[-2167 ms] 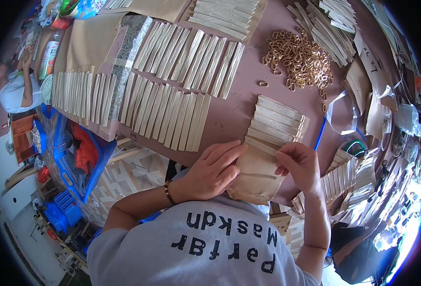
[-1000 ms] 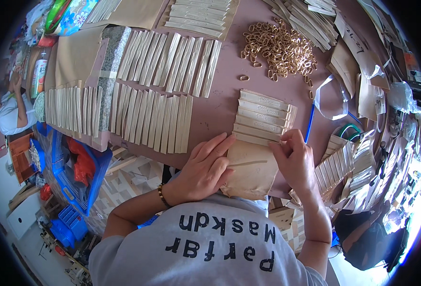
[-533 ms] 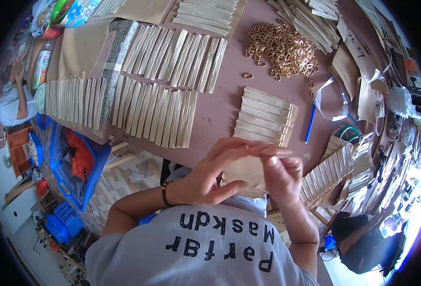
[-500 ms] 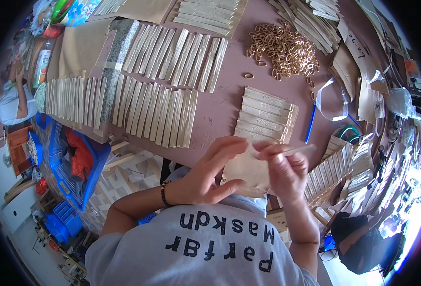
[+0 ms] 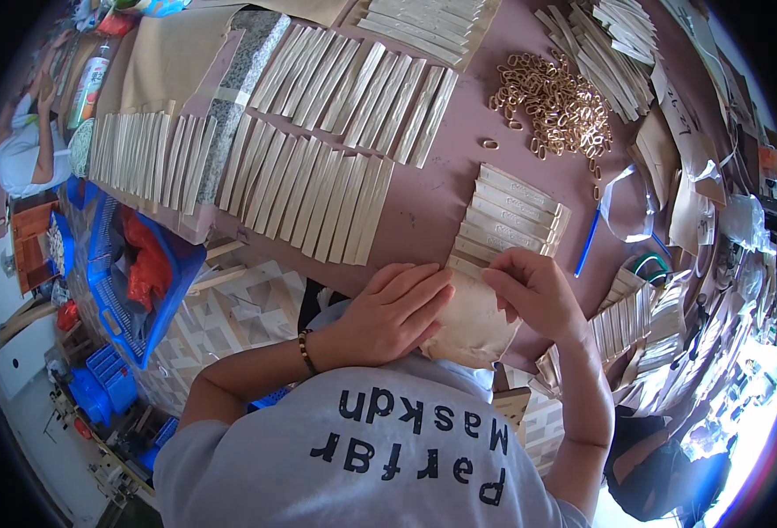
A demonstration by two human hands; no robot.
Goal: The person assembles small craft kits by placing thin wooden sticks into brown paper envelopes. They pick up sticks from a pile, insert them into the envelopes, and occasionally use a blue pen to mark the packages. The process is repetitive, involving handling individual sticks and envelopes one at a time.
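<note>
A tan sheet lies at the table's near edge, in front of my body. Along it, beyond my hands, overlapping flat tan strips form a short row. My left hand rests over the sheet's left side, fingers stretched out and lying flat, their tips at the near end of the row. My right hand is over the sheet's right side, thumb and fingers pinched together close to the nearest strip. Whatever is in that pinch is hidden by the fingers.
Gold oval rings lie heaped beyond the strips. Two rows of folded strips spread across the left of the table. A blue pen lies at the right, near a clear plastic loop. A blue crate stands below at left.
The thin strip that stuck out from my right hand is no longer visible there. My left hand has flattened onto the sheet, its thumb no longer spread apart. The whole view has shifted slightly.
</note>
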